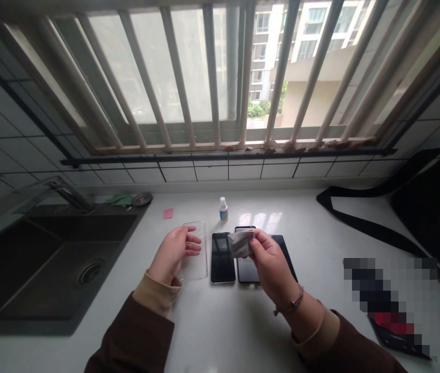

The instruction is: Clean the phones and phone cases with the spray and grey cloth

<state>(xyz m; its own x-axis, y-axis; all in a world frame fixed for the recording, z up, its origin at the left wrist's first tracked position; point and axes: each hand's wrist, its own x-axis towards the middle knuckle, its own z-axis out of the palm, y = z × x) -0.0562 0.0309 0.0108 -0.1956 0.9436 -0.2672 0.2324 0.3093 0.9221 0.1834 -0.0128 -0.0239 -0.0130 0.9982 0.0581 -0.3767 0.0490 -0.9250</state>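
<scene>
My right hand (268, 256) pinches a small folded grey cloth (240, 244) between thumb and fingers, raised over the devices on the counter. Beneath it lie a phone with a light screen (246, 273) and, partly covered by the hand, a larger dark tablet-like device (285, 249). Left of these, a black phone (222, 261) lies flat, screen up. My left hand (173, 252) has its fingers stretched out and apart, holding nothing, over a clear phone case (200, 269). Behind the phones stands a small white-capped bottle (223, 211).
A dark sink (49, 321) with a faucet (70, 194) is on the left. A pink sticky note (168, 213) lies near the case. At right are a black bag (433, 197) with its strap and a pixelated dark and red item (394, 321). A barred window rises behind.
</scene>
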